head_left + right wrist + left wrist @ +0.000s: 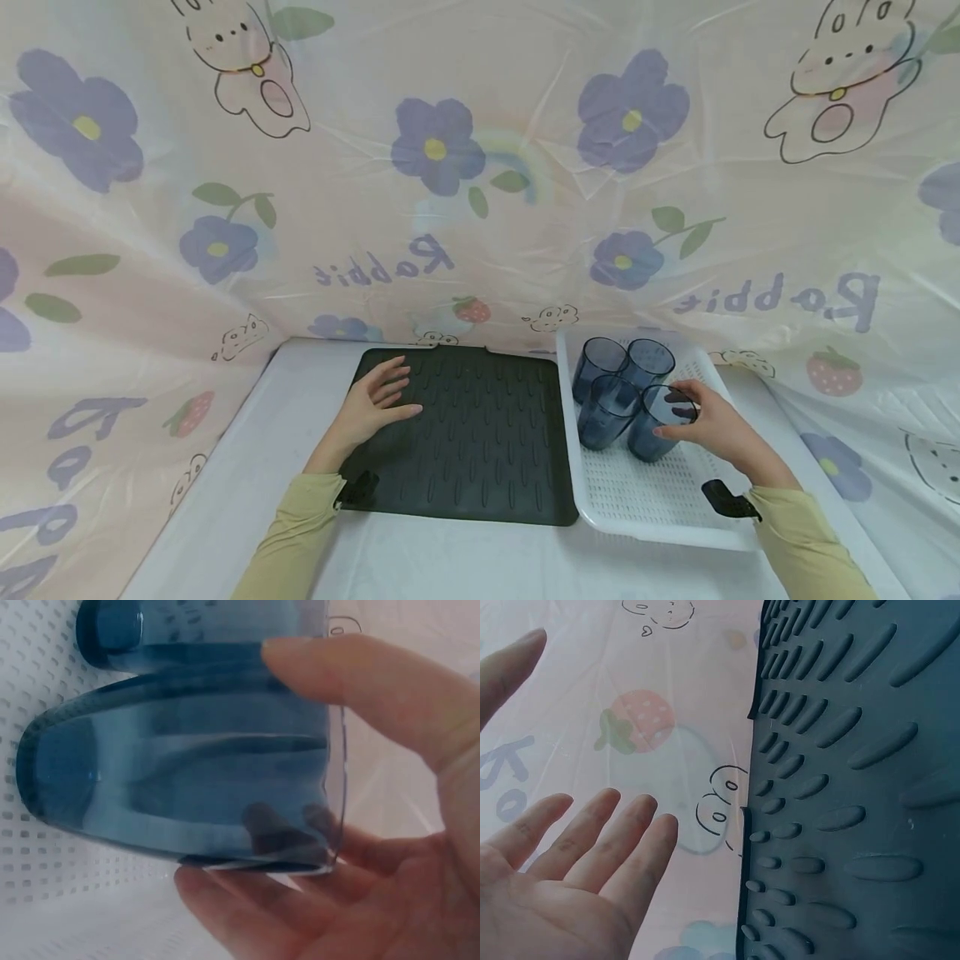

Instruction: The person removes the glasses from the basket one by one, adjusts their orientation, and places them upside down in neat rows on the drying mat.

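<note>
Several translucent blue cups stand in a white perforated tray point(645, 500) at the right. My right hand point(701, 425) grips the nearest blue cup point(654, 422), thumb on one side and fingers on the other; the right wrist view shows this cup point(180, 761) close up, wrapped by my fingers point(247, 907). My left hand point(378, 400) lies open, fingers spread, over the near left part of a dark ribbed mat point(480, 450). The left wrist view shows the open palm point(562, 877) beside the mat point(855, 787).
The mat and tray lie side by side on a white table point(247, 467). A floral printed plastic sheet point(480, 167) hangs close behind and at both sides. Three more blue cups point(615, 375) stand close behind the gripped one.
</note>
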### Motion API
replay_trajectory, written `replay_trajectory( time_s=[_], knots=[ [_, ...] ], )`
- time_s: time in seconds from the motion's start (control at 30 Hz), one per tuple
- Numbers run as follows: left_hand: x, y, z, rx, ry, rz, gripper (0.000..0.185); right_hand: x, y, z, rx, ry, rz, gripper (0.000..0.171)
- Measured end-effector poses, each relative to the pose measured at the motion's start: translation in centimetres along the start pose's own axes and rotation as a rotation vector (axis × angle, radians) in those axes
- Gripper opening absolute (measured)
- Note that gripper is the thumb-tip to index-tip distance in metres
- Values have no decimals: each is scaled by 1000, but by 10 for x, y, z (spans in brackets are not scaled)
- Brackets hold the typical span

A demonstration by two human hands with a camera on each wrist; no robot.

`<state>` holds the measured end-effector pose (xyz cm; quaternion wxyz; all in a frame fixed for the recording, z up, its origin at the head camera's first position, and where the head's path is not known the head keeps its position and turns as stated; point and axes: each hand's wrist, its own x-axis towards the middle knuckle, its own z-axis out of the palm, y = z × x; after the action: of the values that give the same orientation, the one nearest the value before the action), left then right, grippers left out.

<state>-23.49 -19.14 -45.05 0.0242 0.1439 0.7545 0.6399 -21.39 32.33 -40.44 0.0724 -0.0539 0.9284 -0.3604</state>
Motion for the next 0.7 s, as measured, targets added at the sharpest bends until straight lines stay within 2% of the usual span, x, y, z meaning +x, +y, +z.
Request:
replay_trajectory(
  time_s=[0.4,0.7],
  knots=[
    [-1,-3,2,-23,-24,30,86,-20,-14,-4,-91,73,-14,93],
    [-1,1,4,-20,-22,29,85,-34,-35,-19,-54,73,-73,92]
  ],
)
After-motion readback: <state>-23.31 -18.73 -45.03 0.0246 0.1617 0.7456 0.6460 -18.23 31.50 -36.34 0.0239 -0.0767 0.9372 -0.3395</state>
